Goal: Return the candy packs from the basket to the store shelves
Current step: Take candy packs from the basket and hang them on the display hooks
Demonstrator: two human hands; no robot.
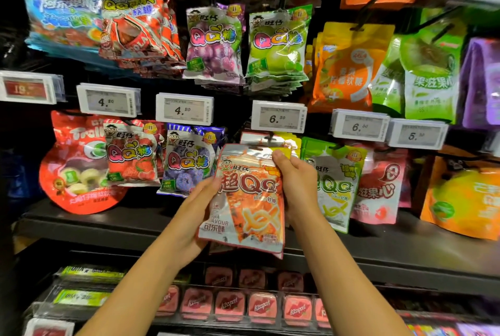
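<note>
An orange and silver cola-flavour candy pack is held up in front of the lower row of hanging packs. My left hand grips its left edge from behind and below. My right hand pinches its upper right edge, thumb on the front near the top. The pack's top hole sits just below a peg under the 6.50 price tag, where similar orange packs hang behind it. The basket is not in view.
Hanging candy packs fill two rows: a green pack right of the held one, a blue grape pack to its left. A dark shelf ledge runs below. Small pink tins line the bottom shelf.
</note>
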